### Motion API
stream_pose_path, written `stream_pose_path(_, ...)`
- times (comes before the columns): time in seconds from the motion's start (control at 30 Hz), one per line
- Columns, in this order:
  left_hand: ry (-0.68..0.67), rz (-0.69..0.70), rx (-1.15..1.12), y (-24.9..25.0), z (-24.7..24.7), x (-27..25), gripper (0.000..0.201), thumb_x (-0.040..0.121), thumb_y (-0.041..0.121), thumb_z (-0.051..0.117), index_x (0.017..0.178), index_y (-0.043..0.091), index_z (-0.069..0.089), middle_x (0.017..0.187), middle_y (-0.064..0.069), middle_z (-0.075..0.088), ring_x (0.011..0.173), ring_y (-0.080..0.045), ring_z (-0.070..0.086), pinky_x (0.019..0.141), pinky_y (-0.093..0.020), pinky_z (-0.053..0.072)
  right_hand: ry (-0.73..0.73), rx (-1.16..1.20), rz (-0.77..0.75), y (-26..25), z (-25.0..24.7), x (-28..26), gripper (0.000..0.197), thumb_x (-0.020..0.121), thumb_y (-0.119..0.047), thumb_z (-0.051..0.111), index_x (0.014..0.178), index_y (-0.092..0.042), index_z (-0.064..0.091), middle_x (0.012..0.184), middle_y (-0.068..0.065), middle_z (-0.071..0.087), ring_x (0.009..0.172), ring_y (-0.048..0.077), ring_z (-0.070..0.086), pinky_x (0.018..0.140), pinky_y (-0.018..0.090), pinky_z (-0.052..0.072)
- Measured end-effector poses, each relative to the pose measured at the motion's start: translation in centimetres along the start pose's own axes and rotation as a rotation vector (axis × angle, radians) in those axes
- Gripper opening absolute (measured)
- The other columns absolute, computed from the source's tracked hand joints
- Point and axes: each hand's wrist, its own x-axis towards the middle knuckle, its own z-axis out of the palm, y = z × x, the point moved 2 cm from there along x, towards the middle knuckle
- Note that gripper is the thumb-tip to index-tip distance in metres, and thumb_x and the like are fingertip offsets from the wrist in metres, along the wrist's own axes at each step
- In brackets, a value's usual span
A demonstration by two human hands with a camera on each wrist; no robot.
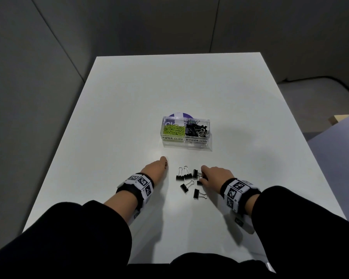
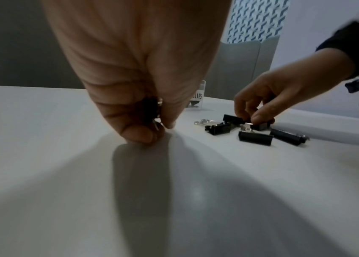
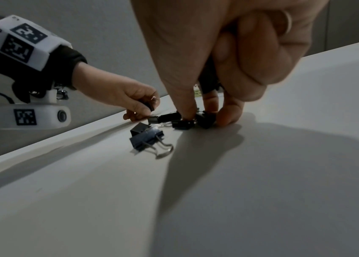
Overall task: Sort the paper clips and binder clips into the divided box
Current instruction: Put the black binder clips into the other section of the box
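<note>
— Black binder clips (image 1: 187, 183), where do they lie?

— Loose on the white table (image 1: 129, 117), in a small scatter between the two wrists, on the near side of the divided box (image 1: 186, 144). The box is clear plastic, well apart from the scatter, with hand-written labels on its front wall.

— And what is in it?

— Green paper clips (image 1: 174, 130) fill the left compartment, marked PAPER CLIPS. A heap of black binder clips (image 1: 196, 129) fills the right one, marked BINDER CLIPS. A purple and white disc (image 1: 178, 115) shows just behind the box.

— The right hand (image 1: 216, 176)?

— Down on the right edge of the scatter, fingertips (image 3: 187, 111) and thumb pinching a binder clip (image 3: 205, 120) against the table. A ring sits on one finger.

— The left hand (image 1: 156, 167)?

— Curled, knuckles touching the table just left of the clips. The left wrist view shows something small, black with a metal glint (image 2: 151, 111), clenched inside the fingers; it looks like a binder clip, though most of it is hidden.

— Anything else?

— Black sleeves (image 1: 79, 234) and wristbands with square printed markers (image 1: 142, 182) on both arms
</note>
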Motion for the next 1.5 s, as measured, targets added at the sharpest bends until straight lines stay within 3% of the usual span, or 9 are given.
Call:
stream_pose_path(0.17,-0.025,0.015,-0.032,0.7,-0.3,-0.4,0.028,0.093,0.007,0.032,0.119,0.008,0.044,0.114,-0.019,0.059,0.097,-0.032,0.056,0.087,-0.037,0.043,-0.037,0.086,0.04,0.1,-0.1,0.0,0.018,0.089,-0.029,0.044,0.1,-0.015,0.043,0.09,0.009,0.057,0.078,0.027,0.052,0.066,0.032,0.037)
stream_pose_path(0.27,-0.007,-0.013,-0.04,1.9,0.2,-0.6,0.025,0.091,0.023,0.043,0.106,0.004,0.051,0.102,-0.014,0.061,0.086,-0.027,0.053,0.079,-0.035,0.044,-0.01,0.138,0.056,0.3,-0.1,0.0,0.016,0.087,-0.03,0.043,0.095,-0.016,0.04,0.092,0.01,0.055,0.08,0.027,0.053,0.066,0.033,0.038)
stream_pose_path(0.4,-0.039,-0.023,0.079,3.4,1.2,-0.4,0.042,0.082,0.051,0.058,0.093,0.011,0.05,0.087,-0.005,0.056,0.081,-0.023,0.053,0.067,-0.031,0.04,0.087,0.139,0.052,0.3,-0.8,0.0,0.029,0.092,-0.033,0.039,0.116,-0.018,0.047,0.115,0.01,0.053,0.096,0.032,0.059,0.077,0.035,0.043)
stream_pose_path(0.57,-0.004,0.001,0.135,4.2,1.5,0.0,0.031,0.086,0.036,0.057,0.1,0.009,0.054,0.102,-0.01,0.065,0.094,-0.028,0.062,0.07,-0.03,0.043,0.116,-0.023,-0.049,-0.7,-1.1,0.7,0.036,0.096,-0.033,0.041,0.126,-0.013,0.044,0.125,0.01,0.048,0.098,0.034,0.06,0.076,0.037,0.047)
stream_pose_path(0.9,-0.057,-0.012,0.032,3.4,0.8,0.3,0.031,0.092,0.025,0.04,0.113,0.003,0.047,0.108,-0.017,0.06,0.098,-0.033,0.058,0.077,-0.033,0.043,0.108,-0.089,-0.109,-0.8,-1.4,2.0,0.032,0.092,-0.027,0.046,0.115,-0.005,0.048,0.117,0.012,0.052,0.091,0.033,0.061,0.072,0.037,0.048)
stream_pose_path(1.03,-0.006,0.103,-0.044,3.6,-2.2,1.1,0.024,0.099,0.021,0.029,0.102,0.004,0.046,0.08,-0.007,0.051,0.07,-0.023,0.049,0.061,-0.029,0.035,0.303,0.018,-0.162,0.4,-5.3,2.8,0.032,0.093,-0.03,0.048,0.116,-0.009,0.049,0.121,0.008,0.053,0.081,0.022,0.063,0.07,0.032,0.057)
stream_pose_path(1.13,0.124,0.207,-0.063,4.6,-5.6,2.1,0.016,0.099,0.02,0.028,0.091,0.013,0.039,0.068,0.006,0.039,0.061,-0.013,0.039,0.051,-0.021,0.027,0.389,0.047,-0.117,1.1,-9.3,4.4,0.035,0.093,-0.032,0.047,0.12,-0.009,0.046,0.121,0.01,0.052,0.086,0.027,0.062,0.071,0.036,0.052)
stream_pose_path(1.3,0.184,0.2,-0.004,5.9,-10.0,5.4,0.012,0.094,0.014,0.035,0.09,0.011,0.045,0.083,-0.006,0.053,0.07,-0.02,0.046,0.052,-0.025,0.03,0.228,0.001,-0.059,0.8,-11.9,8.7,0.036,0.091,-0.028,0.05,0.122,-0.011,0.047,0.12,0.012,0.051,0.098,0.032,0.059,0.08,0.038,0.048)
stream_pose_path(1.5,0.146,0.242,0.054,6.4,-10.8,7.7,0.027,0.091,0.011,0.042,0.114,0.006,0.056,0.111,-0.016,0.062,0.096,-0.029,0.058,0.078,-0.031,0.043,0.224,0.204,-0.134,0.6,-12.6,9.9,0.042,0.091,-0.021,0.051,0.132,-0.014,0.044,0.128,0.013,0.05,0.115,0.029,0.051,0.094,0.035,0.04)
